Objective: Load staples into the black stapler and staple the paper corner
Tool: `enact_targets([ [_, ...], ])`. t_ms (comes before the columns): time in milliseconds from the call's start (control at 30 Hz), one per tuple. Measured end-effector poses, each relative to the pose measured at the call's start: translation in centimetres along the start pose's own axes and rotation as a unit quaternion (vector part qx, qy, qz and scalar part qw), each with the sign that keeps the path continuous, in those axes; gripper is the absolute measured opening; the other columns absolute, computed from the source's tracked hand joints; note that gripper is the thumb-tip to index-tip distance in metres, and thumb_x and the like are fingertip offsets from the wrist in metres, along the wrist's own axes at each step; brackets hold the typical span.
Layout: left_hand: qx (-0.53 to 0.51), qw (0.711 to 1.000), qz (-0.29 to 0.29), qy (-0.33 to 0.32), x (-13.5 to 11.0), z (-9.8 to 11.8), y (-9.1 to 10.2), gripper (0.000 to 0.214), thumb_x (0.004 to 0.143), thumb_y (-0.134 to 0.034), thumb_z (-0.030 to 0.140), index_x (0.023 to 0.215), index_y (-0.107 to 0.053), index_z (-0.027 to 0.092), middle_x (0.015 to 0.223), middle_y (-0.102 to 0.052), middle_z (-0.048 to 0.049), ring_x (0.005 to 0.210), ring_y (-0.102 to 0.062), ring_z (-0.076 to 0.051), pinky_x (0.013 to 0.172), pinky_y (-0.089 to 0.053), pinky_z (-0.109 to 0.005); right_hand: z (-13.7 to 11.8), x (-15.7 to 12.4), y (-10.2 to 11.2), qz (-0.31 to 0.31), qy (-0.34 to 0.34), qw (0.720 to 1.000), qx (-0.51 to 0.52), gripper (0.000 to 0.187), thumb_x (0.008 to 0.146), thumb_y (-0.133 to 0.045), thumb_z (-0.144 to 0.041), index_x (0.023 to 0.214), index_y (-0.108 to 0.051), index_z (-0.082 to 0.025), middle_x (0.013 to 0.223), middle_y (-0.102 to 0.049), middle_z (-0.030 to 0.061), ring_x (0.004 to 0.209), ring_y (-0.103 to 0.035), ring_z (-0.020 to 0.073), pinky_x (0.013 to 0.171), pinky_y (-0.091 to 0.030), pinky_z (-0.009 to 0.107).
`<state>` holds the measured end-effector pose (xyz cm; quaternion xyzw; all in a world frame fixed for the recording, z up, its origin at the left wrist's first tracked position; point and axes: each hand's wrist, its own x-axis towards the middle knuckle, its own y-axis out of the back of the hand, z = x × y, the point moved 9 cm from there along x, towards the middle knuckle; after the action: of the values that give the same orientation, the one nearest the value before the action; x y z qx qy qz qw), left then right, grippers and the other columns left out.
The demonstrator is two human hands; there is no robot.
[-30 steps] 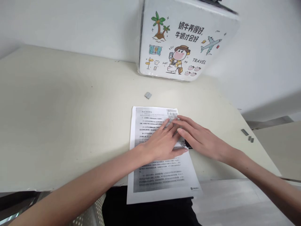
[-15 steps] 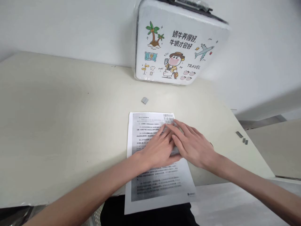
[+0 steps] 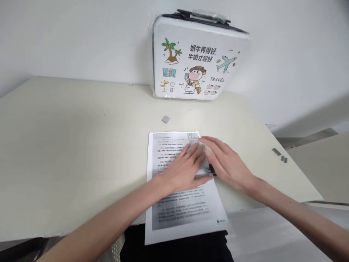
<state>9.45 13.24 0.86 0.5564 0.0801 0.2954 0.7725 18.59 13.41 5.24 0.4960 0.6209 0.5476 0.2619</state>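
- I see a bench (image 3: 81, 145) bearing a case (image 3: 201, 63).
- Paper (image 3: 181, 203) overhangs the bench's near edge.
- Left hand (image 3: 184, 169): flat on the paper, open.
- Right hand (image 3: 230, 163): over the paper's right edge; I can't tell its grip.

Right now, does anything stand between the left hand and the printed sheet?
Nothing visible does: the left hand lies over the printed sheet. The right hand, at the sheet's right edge, partly hides a dark object.
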Motion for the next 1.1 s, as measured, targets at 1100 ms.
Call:
enact_targets([
  [1100,0.072,0.986,-0.142,0.04,-9.3,1.6,2.7,0.095,0.097,-0.06,0.07,0.171,-0.01,0.04,0.176,-0.018,0.0029,0.163,-0.014,-0.039,0.128,-0.032,-0.059,16.3,-15.1,2.3,0.15,-0.292,0.878,0.349,0.035,0.092,-0.071,-0.055,0.107,-0.071,-0.023,0.089,-0.067,0.0027,0.08,-0.061,0.0205,0.068,-0.05,0.029],
])
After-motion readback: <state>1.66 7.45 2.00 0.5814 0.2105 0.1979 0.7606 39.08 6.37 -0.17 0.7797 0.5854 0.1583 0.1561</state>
